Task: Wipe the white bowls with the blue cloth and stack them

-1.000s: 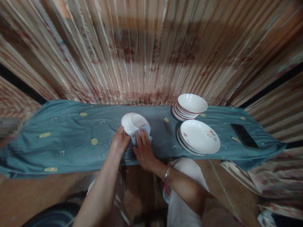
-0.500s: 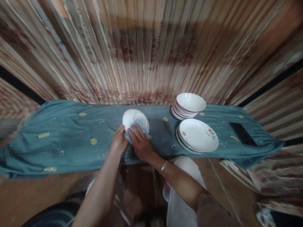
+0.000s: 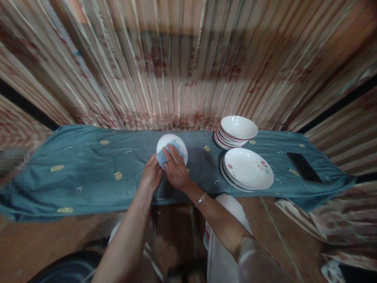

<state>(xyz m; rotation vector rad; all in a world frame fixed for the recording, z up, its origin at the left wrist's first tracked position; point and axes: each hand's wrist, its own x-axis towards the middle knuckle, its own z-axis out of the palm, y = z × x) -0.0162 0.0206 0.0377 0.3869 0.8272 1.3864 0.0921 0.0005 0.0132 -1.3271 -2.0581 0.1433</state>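
A small white bowl (image 3: 166, 138) is held just above the cloth-covered table, left of the stacked dishes. Its left near edge is gripped by my left hand (image 3: 151, 173), whose fingers are partly hidden behind it. My right hand (image 3: 176, 167) is closed over a light blue cloth (image 3: 163, 156) and presses it against the bowl. Much of the bowl is covered by the cloth and fingers.
To the right stand a stack of bowls (image 3: 238, 127) and, nearer, a stack of flower-patterned plates (image 3: 247, 169). A black phone (image 3: 304, 167) lies farther right on the teal tablecloth (image 3: 88, 169). A pleated curtain (image 3: 176, 78) hangs behind the table.
My right hand and the cloth have slid up over the bowl, covering more of its middle. The bowl has shifted slightly right and turned a little. The stacks are unchanged.
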